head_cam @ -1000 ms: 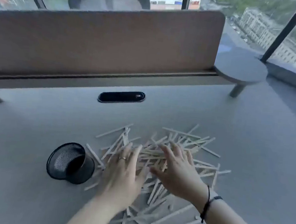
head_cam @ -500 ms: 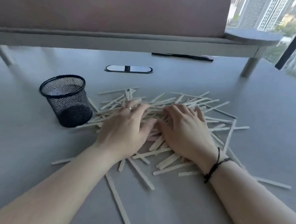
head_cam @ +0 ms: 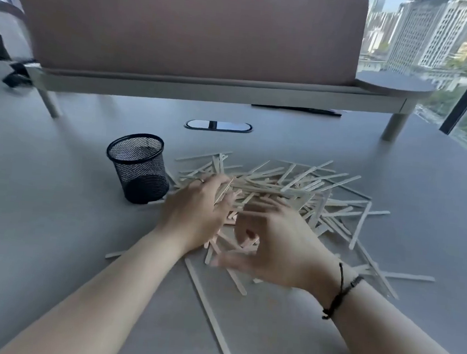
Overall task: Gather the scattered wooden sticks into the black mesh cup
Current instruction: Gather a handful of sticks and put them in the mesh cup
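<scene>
both hands curl into the pile of wooden sticks [head_cam: 277, 186] — left hand [head_cam: 194, 213] pinching a few, right hand [head_cam: 274, 246] blurred, its grasp unclear — black mesh cup [head_cam: 137, 166] upright just left.

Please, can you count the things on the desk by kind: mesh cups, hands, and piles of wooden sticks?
Black mesh cup: 1
Hands: 2, left hand and right hand
Pile of wooden sticks: 1; single sticks too many and overlapping to count
Total: 4

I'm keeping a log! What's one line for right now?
hands: left, right raking sticks | cup: upright, empty | stage: gathering
</scene>
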`<state>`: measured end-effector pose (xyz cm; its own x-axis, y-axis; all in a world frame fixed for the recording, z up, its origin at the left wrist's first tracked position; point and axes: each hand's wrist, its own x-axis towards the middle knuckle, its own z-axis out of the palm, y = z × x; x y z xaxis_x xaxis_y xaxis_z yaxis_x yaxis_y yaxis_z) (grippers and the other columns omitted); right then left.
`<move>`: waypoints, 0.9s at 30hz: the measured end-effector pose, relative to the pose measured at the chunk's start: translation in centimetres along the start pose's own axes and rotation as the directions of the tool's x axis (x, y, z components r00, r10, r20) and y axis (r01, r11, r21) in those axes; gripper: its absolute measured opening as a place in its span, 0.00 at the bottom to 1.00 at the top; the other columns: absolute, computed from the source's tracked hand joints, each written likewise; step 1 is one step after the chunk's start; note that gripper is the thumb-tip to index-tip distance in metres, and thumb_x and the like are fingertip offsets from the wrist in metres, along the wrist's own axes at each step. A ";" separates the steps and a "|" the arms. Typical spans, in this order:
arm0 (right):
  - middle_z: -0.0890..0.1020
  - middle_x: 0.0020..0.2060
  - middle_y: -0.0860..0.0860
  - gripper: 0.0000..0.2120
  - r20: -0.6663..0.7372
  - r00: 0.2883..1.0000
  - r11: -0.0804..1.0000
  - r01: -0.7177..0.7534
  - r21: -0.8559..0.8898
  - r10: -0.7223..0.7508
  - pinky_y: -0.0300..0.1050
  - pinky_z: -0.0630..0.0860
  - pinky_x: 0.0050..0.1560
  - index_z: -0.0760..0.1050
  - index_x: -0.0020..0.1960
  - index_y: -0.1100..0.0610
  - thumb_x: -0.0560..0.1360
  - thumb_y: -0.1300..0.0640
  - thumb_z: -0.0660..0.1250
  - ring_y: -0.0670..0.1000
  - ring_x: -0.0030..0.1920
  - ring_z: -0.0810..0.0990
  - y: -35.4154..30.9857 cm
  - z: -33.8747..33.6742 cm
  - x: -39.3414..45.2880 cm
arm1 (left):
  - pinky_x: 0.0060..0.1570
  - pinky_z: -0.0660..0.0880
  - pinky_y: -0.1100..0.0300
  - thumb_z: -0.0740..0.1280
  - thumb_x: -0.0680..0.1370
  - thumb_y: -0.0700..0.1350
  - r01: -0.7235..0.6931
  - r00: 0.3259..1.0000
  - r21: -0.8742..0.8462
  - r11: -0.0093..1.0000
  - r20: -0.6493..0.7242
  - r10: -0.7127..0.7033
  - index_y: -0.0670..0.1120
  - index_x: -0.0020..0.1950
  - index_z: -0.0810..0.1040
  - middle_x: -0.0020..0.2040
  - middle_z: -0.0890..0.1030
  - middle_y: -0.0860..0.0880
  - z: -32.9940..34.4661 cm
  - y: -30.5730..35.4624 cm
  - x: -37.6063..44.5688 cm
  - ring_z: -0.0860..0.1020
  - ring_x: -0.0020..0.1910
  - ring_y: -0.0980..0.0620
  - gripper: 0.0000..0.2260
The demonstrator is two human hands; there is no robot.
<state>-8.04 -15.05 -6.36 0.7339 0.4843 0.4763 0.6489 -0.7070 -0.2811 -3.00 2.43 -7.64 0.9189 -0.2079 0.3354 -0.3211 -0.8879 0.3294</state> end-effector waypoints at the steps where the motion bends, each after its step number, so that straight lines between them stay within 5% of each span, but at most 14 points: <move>1: 0.72 0.30 0.41 0.25 0.092 0.995 0.999 0.049 -0.001 -0.048 0.40 0.62 0.46 0.70 0.32 0.48 0.64 0.26 0.69 0.46 0.36 0.68 -0.9 0.2 0.0 | 0.53 0.74 0.52 0.59 0.81 0.59 0.010 1.000 -0.013 1.000 0.014 -0.010 0.58 0.69 0.71 0.64 0.80 0.53 0.1 0.0 0.2 0.79 0.61 0.48 0.18; 6: 0.78 0.33 0.44 0.27 0.309 0.947 0.995 0.096 0.010 -0.094 0.39 0.62 0.47 0.70 0.35 0.49 0.61 0.27 0.71 0.49 0.40 0.73 -3.1 1.8 -0.3 | 0.61 0.72 0.51 0.64 0.77 0.59 -0.010 1.000 -0.051 0.999 0.018 0.011 0.55 0.70 0.71 0.70 0.74 0.54 0.7 -0.7 0.4 0.75 0.66 0.47 0.22; 11: 0.78 0.37 0.43 0.05 0.283 0.959 0.991 -0.059 0.121 0.022 0.41 0.73 0.43 0.79 0.40 0.49 0.67 0.49 0.69 0.46 0.39 0.75 -1.5 1.4 0.0 | 0.71 0.61 0.50 0.61 0.77 0.63 0.098 0.986 -0.012 0.995 0.138 -0.096 0.55 0.76 0.62 0.76 0.66 0.48 0.8 -1.3 0.3 0.65 0.74 0.43 0.29; 16: 0.77 0.39 0.43 0.03 0.214 0.974 0.993 -0.096 0.070 0.079 0.39 0.73 0.46 0.81 0.45 0.46 0.72 0.49 0.69 0.44 0.43 0.74 0.3 1.0 -0.1 | 0.68 0.66 0.51 0.61 0.80 0.58 0.068 0.989 -0.041 0.997 0.136 -0.062 0.53 0.75 0.63 0.70 0.76 0.46 0.0 -1.7 0.3 0.68 0.71 0.44 0.25; 27: 0.78 0.43 0.42 0.06 0.090 0.983 0.985 -0.164 0.061 0.158 0.42 0.72 0.50 0.80 0.48 0.45 0.72 0.48 0.71 0.47 0.48 0.76 2.0 1.8 0.2 | 0.54 0.76 0.50 0.63 0.79 0.39 -0.035 0.997 -0.055 0.998 0.061 0.038 0.52 0.73 0.71 0.60 0.82 0.42 -0.4 -2.5 0.5 0.78 0.59 0.41 0.23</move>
<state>-6.27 -15.39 -8.37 0.8423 0.4110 0.3487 0.5310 -0.7439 -0.4058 -1.79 4.73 -7.95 0.9182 -0.2667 0.2929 -0.3652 -0.8564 0.3651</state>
